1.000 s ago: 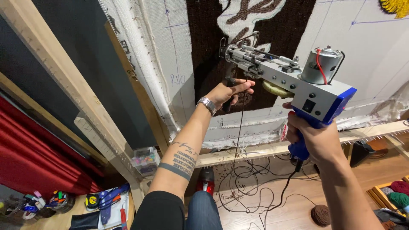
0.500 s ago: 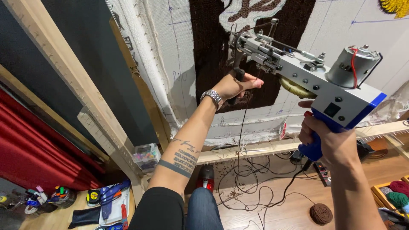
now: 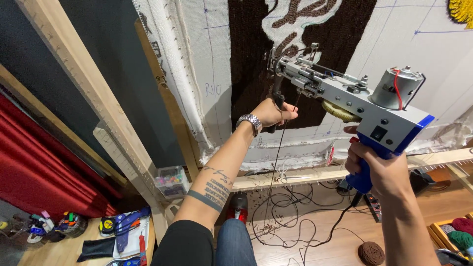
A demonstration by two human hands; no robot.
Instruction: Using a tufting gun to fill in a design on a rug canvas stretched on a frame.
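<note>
Right grip [image 3: 377, 167]: closed round the blue handle of the tufting gun [image 3: 352, 101], forefinger raised toward the trigger; wrist low at the right edge.
Left grip [image 3: 273, 113]: closed round the gun's black front handle [image 3: 277, 101], forearm reaching up from bottom centre; metal watch [image 3: 250, 121] at the wrist.
Tufting gun: grey metal body with blue rear, motor [image 3: 396, 87] on top, brass gear below; held tilted, nose up and to the left, tip at the dark brown pile [image 3: 251, 59] on the cloth. Contact of needle and cloth: cannot tell.
Yarn strand [image 3: 276, 167]: hanging from the gun's nose down toward the floor.
Knee in jeans [image 3: 235, 245]: bottom centre, below the left forearm.
Cables [image 3: 290, 221]: black, looped loose on the wood floor [image 3: 325, 251], beneath the frame.
Yarn ball [image 3: 370, 253]: brown, on the floor, right of the cables.
Yarn balls [image 3: 458, 232]: red and green, in a box at the lower right.
Glue gun [image 3: 125, 226]: blue, lying at lower left, beside a tape measure [image 3: 107, 225].
Bead box [image 3: 170, 180]: clear plastic, against the frame's left post.
Wooden frame [image 3: 84, 83]: slanted post at left, rail along the cloth's lower edge.
Backing cloth [image 3: 394, 29]: pale, stretched on the frame, marked with blue lines; yellow tufted patch [image 3: 463, 10] at top right.
Red curtain [image 3: 34, 162]: far left, behind the frame.
</note>
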